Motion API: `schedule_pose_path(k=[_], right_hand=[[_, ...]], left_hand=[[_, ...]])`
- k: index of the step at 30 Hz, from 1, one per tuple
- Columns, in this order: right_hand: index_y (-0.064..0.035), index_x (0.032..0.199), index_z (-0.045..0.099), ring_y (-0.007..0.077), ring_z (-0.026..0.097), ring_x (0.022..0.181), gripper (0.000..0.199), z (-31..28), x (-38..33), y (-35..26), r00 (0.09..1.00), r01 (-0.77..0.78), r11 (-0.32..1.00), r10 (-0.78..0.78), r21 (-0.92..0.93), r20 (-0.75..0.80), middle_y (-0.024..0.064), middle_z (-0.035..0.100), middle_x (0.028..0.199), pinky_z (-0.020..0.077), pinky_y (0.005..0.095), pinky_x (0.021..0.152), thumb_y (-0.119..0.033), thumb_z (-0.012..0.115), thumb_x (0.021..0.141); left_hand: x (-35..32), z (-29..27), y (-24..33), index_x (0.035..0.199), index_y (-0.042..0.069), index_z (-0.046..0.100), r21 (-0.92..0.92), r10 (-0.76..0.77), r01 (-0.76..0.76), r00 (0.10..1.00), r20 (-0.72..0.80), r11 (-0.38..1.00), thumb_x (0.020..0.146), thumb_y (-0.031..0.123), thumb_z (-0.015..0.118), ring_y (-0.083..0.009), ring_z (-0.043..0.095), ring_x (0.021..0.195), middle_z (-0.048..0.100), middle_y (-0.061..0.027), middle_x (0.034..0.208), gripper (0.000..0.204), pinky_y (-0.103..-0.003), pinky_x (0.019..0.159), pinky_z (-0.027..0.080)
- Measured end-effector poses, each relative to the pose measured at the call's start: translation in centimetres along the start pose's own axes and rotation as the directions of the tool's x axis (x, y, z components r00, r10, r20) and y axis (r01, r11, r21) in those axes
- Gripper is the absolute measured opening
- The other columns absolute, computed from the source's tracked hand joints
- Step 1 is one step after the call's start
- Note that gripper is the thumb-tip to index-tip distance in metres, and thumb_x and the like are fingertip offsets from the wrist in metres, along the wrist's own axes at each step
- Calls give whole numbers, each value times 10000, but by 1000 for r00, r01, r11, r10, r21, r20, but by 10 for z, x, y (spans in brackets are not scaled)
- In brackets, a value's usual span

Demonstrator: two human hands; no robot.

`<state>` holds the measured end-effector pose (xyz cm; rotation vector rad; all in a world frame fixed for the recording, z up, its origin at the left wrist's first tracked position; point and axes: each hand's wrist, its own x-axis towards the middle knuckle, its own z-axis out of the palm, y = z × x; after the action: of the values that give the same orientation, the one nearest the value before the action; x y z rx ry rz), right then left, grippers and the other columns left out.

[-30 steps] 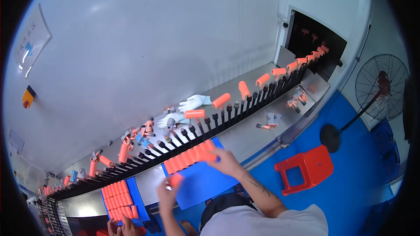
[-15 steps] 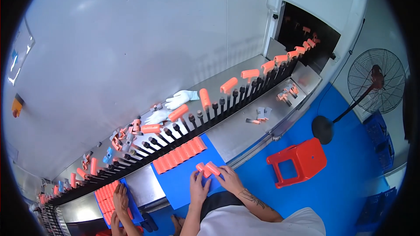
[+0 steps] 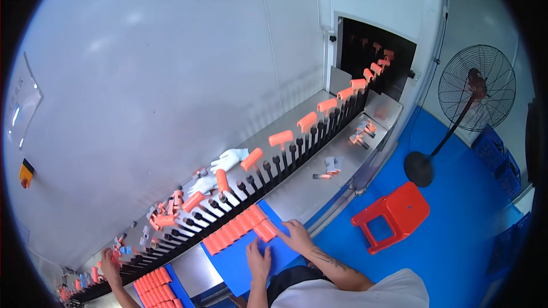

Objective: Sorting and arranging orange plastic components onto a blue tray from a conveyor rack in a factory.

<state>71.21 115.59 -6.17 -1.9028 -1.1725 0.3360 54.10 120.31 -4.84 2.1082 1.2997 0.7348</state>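
Two orange half-tube pieces (image 3: 265, 230) lie side by side on a blue sheet (image 3: 237, 268), against the near side of a row of similar orange pieces (image 3: 234, 230) at its right end. My right hand (image 3: 297, 238) is at their right, its fingers apart and one fingertip at the end of a piece. Just below the pieces is my left hand (image 3: 259, 258), open, thumb away from the fingers, with nothing in it.
Beyond the sheet runs a line of black posts (image 3: 251, 182), several topped with orange pieces, into a dark wall opening (image 3: 371, 45). White gloves (image 3: 228, 159) lie behind it. A co-worker's hand (image 3: 109, 262) reaches the line at left. A red stool (image 3: 394, 217) and fan (image 3: 476, 88) stand right.
The two orange pieces left my hands and now lie beside the row. Both hands have loosened. The co-worker's hand moved from the orange pieces at lower left to the line. The view has shifted.
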Motion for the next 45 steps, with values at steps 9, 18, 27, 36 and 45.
schedule_pose_path(k=[9, 18, 27, 36, 45], right_hand=[[-38, 1228, 606, 374, 550, 1171, 392, -113, 166, -102, 787, 469, 828, -550, -309, -280, 153, 583, 1245, 440, 459, 1011, -204, 664, 878], [-24, 796, 733, 363, 703, 751, 295, -72, 175, -151, 914, 404, 829, -379, -387, 143, 188, 700, 747, 560, 464, 696, -291, 809, 698], [-11, 1123, 698, 160, 684, 763, 333, -66, 123, -147, 987, 144, 897, -160, 419, 4, 140, 735, 885, 536, 294, 719, -252, 708, 893], [-119, 1238, 628, 244, 608, 994, 435, 46, -66, -62, 955, 285, 945, -264, -163, 136, 51, 617, 1088, 461, 365, 827, -274, 712, 840], [-103, 1087, 677, 233, 588, 1045, 266, 56, -68, -30, 835, 529, 833, -478, -161, 271, 53, 623, 1139, 451, 380, 826, -235, 679, 856]], left_hand=[[145, -103, 107, 1201, -10, 568, 295, 549, -492, 822, -154, 819, 865, 109, 669, -394, 581, 1056, 603, -206, 1186, 370, -476, 910, 483], [177, -140, 80, 794, -1, 720, 537, 47, -49, 999, 17, 842, 823, 356, 733, -386, 698, 755, 698, -217, 785, 359, -479, 692, 559], [111, -218, 27, 1036, -24, 697, 41, 139, -132, 951, -276, 990, 844, 220, 739, -166, 600, 656, 655, -101, 737, 313, -319, 607, 464], [-19, -78, -61, 1171, 80, 667, 423, 303, -398, 912, 276, 814, 762, 113, 712, -384, 556, 1169, 561, -188, 1316, 413, -446, 995, 446], [-42, -48, -61, 1353, -54, 501, -60, -77, 85, 989, 127, 995, 868, 156, 711, -442, 456, 1312, 361, -282, 1492, 568, -446, 1064, 422]])
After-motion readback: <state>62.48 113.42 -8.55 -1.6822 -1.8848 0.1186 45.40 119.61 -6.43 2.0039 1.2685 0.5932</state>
